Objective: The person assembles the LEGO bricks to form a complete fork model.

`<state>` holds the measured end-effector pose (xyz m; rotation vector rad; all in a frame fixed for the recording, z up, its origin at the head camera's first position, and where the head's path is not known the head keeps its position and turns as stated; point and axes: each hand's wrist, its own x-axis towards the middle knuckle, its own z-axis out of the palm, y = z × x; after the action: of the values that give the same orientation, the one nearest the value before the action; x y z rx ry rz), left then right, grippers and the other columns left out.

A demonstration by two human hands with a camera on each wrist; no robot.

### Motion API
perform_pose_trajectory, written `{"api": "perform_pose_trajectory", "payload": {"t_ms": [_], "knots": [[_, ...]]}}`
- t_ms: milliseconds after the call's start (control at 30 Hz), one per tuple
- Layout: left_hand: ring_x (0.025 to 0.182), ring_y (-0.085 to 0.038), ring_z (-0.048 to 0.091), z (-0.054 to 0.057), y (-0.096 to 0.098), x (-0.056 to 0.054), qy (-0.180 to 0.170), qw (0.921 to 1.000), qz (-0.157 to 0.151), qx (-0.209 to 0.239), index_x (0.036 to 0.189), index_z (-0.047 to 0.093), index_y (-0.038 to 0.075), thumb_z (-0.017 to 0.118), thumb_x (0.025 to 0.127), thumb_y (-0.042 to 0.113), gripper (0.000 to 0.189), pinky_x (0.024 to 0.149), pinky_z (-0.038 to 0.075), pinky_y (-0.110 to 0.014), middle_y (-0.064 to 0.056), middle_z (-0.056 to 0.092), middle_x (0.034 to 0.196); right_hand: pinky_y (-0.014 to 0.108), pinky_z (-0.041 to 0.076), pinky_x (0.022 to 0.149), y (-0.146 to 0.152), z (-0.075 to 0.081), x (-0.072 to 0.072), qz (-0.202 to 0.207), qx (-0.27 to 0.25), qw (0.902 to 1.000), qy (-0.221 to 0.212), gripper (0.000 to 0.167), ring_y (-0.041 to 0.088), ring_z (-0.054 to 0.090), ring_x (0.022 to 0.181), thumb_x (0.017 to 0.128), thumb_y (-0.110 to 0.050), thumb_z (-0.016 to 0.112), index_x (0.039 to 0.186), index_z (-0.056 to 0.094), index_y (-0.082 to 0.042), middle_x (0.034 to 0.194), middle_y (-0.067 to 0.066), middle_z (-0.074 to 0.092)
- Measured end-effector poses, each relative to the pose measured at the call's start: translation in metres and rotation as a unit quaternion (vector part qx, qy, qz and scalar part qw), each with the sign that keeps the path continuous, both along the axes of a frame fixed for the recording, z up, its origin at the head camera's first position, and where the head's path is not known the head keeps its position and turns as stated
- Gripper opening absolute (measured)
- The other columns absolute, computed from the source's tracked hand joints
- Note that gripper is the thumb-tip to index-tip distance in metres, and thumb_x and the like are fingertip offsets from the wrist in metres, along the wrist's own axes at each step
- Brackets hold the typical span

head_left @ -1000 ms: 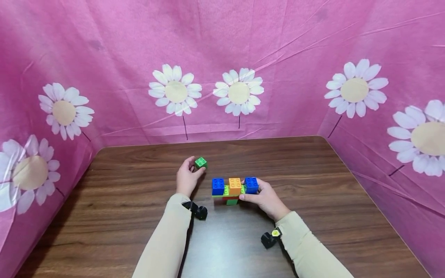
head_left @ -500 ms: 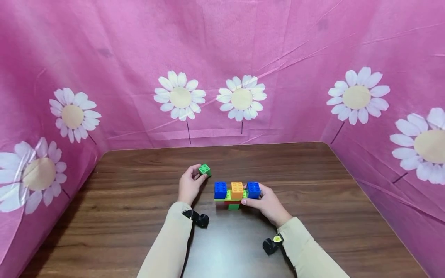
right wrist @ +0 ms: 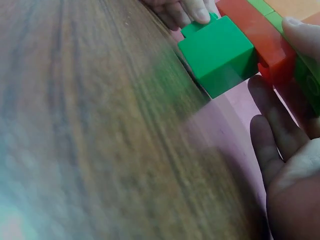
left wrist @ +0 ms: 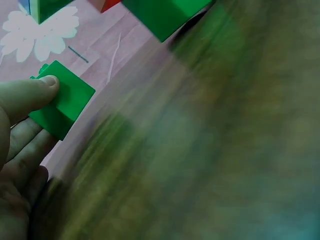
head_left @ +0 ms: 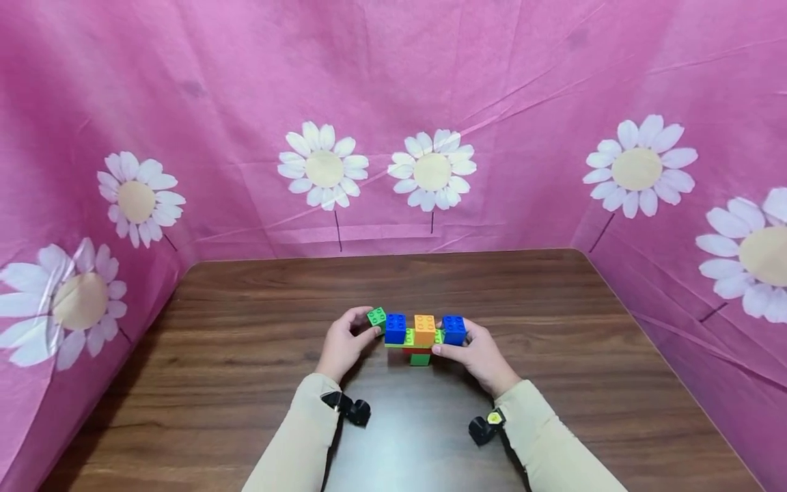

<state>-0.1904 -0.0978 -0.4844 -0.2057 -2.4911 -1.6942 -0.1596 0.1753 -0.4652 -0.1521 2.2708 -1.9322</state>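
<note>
My left hand pinches a green toy building brick between thumb and fingers. In the left wrist view the thumb presses one face of this tilted green brick. In the head view it overlaps the left edge of the built-up brick model. Across the model's top, two blue bricks flank an orange brick on a lime-green layer. Below come a red brick and a green base brick. My right hand grips the model's right end, thumb in front, other fingers mostly hidden behind in the head view.
The model stands mid-table on a dark wood-grain table. A pink cloth printed with white daisies encloses the back and sides. Black wrist cameras hang at both sleeves.
My left hand has brought the green brick right and nearer, from apart to right beside the left blue brick. My right hand keeps its hold on the model. The head view has shifted slightly.
</note>
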Motion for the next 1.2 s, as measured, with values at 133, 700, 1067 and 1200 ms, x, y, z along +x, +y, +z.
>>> {"api": "perform_pose_trajectory", "payload": {"t_ms": [133,700,1067,1200], "knots": [[0.099,-0.02,0.066,0.001,0.002,0.01,-0.006,0.9999,-0.015,-0.002,0.121,0.068,0.012,0.08,0.087,0.013,0.037,0.093,0.05,-0.046,-0.003,0.072,0.104,0.028,0.055,0.083,0.002,0.003,0.0,-0.013,-0.011,0.9998,0.01,0.048,0.02,0.064,0.097,0.082,-0.012,0.084,0.122,0.062,0.001,0.112,0.015,0.069],[0.107,-0.017,0.065,0.005,0.005,0.029,-0.028,0.9973,-0.064,-0.024,0.121,0.069,0.018,0.081,0.086,0.018,0.037,0.1,0.046,-0.047,0.003,0.072,0.11,0.029,0.055,0.083,0.011,0.024,0.001,-0.036,0.002,0.9987,0.037,0.048,0.022,0.064,0.099,0.082,-0.019,0.085,0.122,0.063,-0.004,0.112,0.013,0.069],[0.104,-0.02,0.066,0.006,0.01,0.033,-0.001,0.9946,-0.099,-0.032,0.119,0.069,0.012,0.08,0.086,0.013,0.035,0.098,0.048,-0.047,-0.001,0.072,0.108,0.028,0.055,0.085,0.018,0.039,0.003,-0.035,0.018,0.9982,0.045,0.051,0.025,0.064,0.103,0.084,-0.024,0.083,0.126,0.061,-0.006,0.116,0.013,0.068],[0.105,-0.019,0.066,0.007,0.013,0.034,-0.005,0.992,-0.116,-0.051,0.12,0.069,0.013,0.08,0.086,0.014,0.036,0.098,0.048,-0.046,0.0,0.072,0.107,0.027,0.054,0.085,0.019,0.04,0.003,-0.031,0.023,0.9978,0.054,0.05,0.023,0.064,0.102,0.085,-0.023,0.083,0.126,0.061,-0.005,0.116,0.014,0.068]]}}
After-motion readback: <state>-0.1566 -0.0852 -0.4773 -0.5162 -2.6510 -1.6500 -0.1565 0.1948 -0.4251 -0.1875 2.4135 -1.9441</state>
